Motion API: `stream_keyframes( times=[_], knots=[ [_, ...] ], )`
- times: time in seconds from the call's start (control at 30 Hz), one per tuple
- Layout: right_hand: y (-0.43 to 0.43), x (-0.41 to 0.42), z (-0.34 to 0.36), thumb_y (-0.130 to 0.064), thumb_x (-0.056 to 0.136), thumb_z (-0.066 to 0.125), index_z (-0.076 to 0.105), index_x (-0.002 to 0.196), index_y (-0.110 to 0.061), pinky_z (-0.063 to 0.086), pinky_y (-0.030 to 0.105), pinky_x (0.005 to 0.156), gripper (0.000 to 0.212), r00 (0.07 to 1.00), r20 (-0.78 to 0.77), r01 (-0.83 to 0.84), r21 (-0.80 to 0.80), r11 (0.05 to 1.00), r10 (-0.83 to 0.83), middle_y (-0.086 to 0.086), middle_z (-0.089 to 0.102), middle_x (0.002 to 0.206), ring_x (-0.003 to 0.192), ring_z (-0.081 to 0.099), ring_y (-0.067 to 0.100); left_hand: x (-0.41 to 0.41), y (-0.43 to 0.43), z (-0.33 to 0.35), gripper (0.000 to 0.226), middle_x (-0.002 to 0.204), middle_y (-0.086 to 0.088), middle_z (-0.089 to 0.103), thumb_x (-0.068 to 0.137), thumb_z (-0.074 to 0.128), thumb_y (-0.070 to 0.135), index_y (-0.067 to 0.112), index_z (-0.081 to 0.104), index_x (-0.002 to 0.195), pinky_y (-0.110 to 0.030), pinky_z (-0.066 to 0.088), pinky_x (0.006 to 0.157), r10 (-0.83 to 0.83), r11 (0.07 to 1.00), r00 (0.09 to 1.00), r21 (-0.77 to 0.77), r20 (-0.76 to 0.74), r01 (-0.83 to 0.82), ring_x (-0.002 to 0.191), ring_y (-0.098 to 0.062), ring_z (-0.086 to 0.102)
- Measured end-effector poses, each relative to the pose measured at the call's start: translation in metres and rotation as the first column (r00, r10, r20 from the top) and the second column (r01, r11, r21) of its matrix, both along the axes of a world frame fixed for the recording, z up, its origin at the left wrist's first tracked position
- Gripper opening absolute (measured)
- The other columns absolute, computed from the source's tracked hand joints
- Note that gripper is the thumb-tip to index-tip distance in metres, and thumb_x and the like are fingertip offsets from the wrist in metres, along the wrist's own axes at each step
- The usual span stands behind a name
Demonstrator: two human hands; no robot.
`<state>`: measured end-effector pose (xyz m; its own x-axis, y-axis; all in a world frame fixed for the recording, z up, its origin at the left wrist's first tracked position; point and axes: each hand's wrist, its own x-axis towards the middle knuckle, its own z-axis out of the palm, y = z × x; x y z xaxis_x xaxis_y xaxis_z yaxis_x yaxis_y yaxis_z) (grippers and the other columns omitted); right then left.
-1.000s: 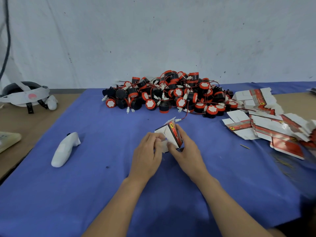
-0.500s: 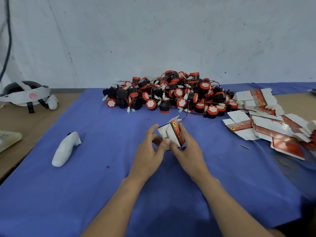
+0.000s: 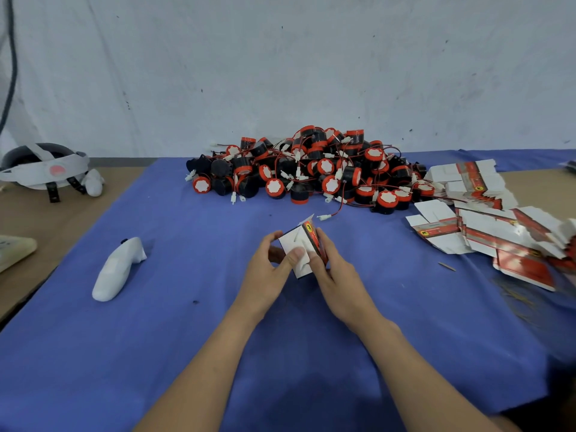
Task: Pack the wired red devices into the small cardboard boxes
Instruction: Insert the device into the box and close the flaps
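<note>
Above blue cloth (image 3: pixel 156 353), both hands clasp small cardboard box (image 3: pixel 299 251).

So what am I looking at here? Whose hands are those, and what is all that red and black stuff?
The picture comes from a camera worn on a person's head, so you look down at the table just as they do. No machine here, only two bare hands. The left hand and the right hand both have a grip on one small cardboard box, white with a red side, and seem to be folding its flaps. Behind it, on the blue cloth, lies a big pile of red devices: little round red and black things with thin wires and white plugs. At the right lie flat boxes, not folded yet. At the left are a white controller and a headset.
</note>
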<state>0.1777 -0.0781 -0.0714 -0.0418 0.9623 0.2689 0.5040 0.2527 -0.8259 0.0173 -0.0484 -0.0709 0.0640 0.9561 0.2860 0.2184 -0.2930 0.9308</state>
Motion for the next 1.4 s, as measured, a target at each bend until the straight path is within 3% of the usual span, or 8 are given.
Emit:
stream_keyframes(
  times=[0.13, 0.43, 0.67, 0.77, 1.0, 1.2, 1.4],
  knots=[
    [0.0, -0.0012, 0.0004, -0.058, 0.102, 0.03, 0.016, 0.159, -0.04, 0.046, 0.038, 0.106, 0.061, 0.999, 0.045, -0.012, 0.0, 1.0, 0.012, -0.014, 0.051, 0.147, 0.129, 0.051, 0.009, 0.0013, -0.0022, 0.0009, 0.038, 0.105, 0.014, 0.068, 0.089, 0.059, 0.057, 0.04, 0.054, 0.123, -0.008, 0.047, 0.075, -0.046, 0.999, 0.999, -0.008, -0.015, 0.046, 0.093, 0.005, 0.063],
    [0.0011, -0.0015, -0.002, -0.052, 0.105, 0.034, 0.016, 0.159, -0.039, 0.044, 0.04, 0.109, 0.058, 0.996, 0.086, -0.01, 0.024, 1.0, 0.008, -0.015, 0.045, 0.153, 0.137, 0.045, 0.008, -0.0005, -0.0055, 0.0003, 0.016, 0.101, 0.025, 0.068, 0.097, 0.058, 0.046, 0.046, 0.054, 0.112, -0.004, 0.043, 0.069, -0.038, 0.999, 0.999, 0.002, -0.03, 0.038, 0.09, 0.008, 0.06],
    [-0.0007, -0.0016, -0.0021, -0.053, 0.097, 0.032, 0.017, 0.158, -0.042, 0.049, 0.041, 0.098, 0.064, 0.993, 0.118, 0.003, 0.023, 1.0, -0.006, -0.015, 0.056, 0.133, 0.111, 0.053, 0.01, 0.0001, -0.0052, 0.0009, 0.016, 0.1, 0.035, 0.064, 0.097, 0.059, 0.043, 0.046, 0.052, 0.111, -0.003, 0.042, 0.069, -0.019, 1.0, 0.999, 0.014, -0.037, 0.02, 0.09, 0.011, 0.059],
    [-0.0007, -0.0021, -0.0021, -0.059, 0.092, 0.03, 0.017, 0.158, -0.045, 0.051, 0.04, 0.093, 0.068, 0.993, 0.119, 0.005, 0.033, 0.999, -0.009, -0.015, 0.057, 0.125, 0.1, 0.051, 0.008, 0.0004, -0.0039, -0.0003, 0.019, 0.099, 0.023, 0.067, 0.097, 0.06, 0.042, 0.043, 0.054, 0.115, -0.004, 0.043, 0.068, -0.005, 1.0, 1.0, 0.009, -0.027, 0.005, 0.089, 0.01, 0.061],
    [-0.0015, -0.0025, -0.0024, -0.064, 0.089, 0.032, 0.018, 0.156, -0.048, 0.05, 0.04, 0.096, 0.07, 0.989, 0.15, 0.0, 0.05, 0.999, -0.007, -0.022, 0.05, 0.115, 0.11, 0.049, 0.008, 0.0016, -0.0028, -0.0009, 0.021, 0.102, 0.02, 0.065, 0.097, 0.062, 0.039, 0.04, 0.053, 0.116, -0.006, 0.045, 0.066, 0.036, 0.999, 0.999, 0.001, -0.013, -0.036, 0.087, 0.011, 0.059],
    [-0.0013, -0.0014, -0.0038, -0.058, 0.095, 0.038, 0.017, 0.156, -0.047, 0.048, 0.044, 0.101, 0.066, 0.989, 0.147, -0.001, 0.059, 0.998, -0.007, -0.017, 0.052, 0.134, 0.122, 0.048, 0.01, 0.0004, -0.0007, -0.0006, 0.024, 0.103, 0.019, 0.068, 0.096, 0.063, 0.037, 0.037, 0.058, 0.119, -0.008, 0.047, 0.066, 0.044, 0.999, 0.999, 0.005, 0.02, -0.044, 0.088, 0.005, 0.062],
    [0.0002, -0.0008, -0.0045, -0.06, 0.097, 0.027, 0.018, 0.156, -0.049, 0.042, 0.038, 0.11, 0.061, 0.998, 0.057, 0.011, 0.058, 0.998, -0.014, -0.028, 0.044, 0.144, 0.132, 0.043, 0.001, -0.0004, -0.0018, 0.0007, 0.031, 0.11, 0.011, 0.067, 0.103, 0.049, 0.039, 0.03, 0.054, 0.132, -0.017, 0.051, 0.074, -0.026, 1.0, 1.0, -0.012, 0.016, 0.026, 0.092, -0.001, 0.064]
  ],
)
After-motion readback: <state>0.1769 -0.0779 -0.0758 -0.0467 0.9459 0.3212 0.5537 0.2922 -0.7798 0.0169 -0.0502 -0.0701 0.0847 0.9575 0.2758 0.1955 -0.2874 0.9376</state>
